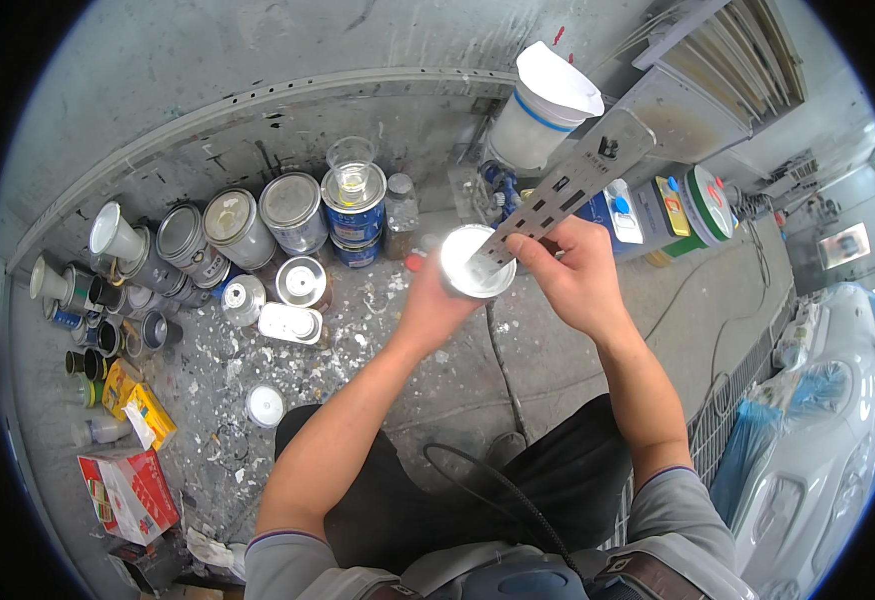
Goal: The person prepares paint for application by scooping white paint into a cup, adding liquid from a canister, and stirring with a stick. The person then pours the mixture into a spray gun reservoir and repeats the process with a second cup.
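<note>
My left hand [430, 308] is wrapped round a small white cup [461, 252] in front of me, tilted so its round mouth shows. What the cup holds is too bright to make out. My right hand [580, 277] grips a long, flat, translucent mixing stick [580, 178] with dark markings or slots along it. The stick slants down from the upper right, its lower end inside the cup. Beyond the cup, a clear plastic cup [352, 160] sits on top of blue paint cans [357, 225].
Several paint cans [233, 218] line the wall at the left. A white bucket [528, 135] and jugs [658, 205] stand beyond my right hand. A white lid [265, 405] lies on the paint-spattered floor, and a red-and-white box [130, 495] sits at far left. A car bumper [818, 440] is at right.
</note>
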Motion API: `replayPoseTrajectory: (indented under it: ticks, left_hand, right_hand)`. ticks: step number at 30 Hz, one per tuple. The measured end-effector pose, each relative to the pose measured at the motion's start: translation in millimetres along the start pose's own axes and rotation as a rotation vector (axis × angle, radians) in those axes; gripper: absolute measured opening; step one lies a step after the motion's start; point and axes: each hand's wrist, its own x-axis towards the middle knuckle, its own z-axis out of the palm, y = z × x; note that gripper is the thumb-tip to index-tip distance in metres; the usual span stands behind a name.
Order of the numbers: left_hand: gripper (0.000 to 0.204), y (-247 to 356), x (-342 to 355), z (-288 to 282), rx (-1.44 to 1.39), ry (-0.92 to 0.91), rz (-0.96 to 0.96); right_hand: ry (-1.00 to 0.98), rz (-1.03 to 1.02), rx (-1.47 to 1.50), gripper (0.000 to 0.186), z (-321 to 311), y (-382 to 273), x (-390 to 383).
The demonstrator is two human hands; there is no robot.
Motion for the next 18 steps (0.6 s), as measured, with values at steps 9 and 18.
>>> replayPoseTrajectory:
  ticks: [9,18]
  left_hand:
    - [0.072,-2,1,1,0.047,0.008,0.087]
    - [0.072,6,2,2,0.011,-0.007,0.02]
  right_hand:
    - [0.027,0.061,-0.048,0.015,-15,-4,18]
    - [0.007,0.008,0.024,0.016,-4,-9,2]
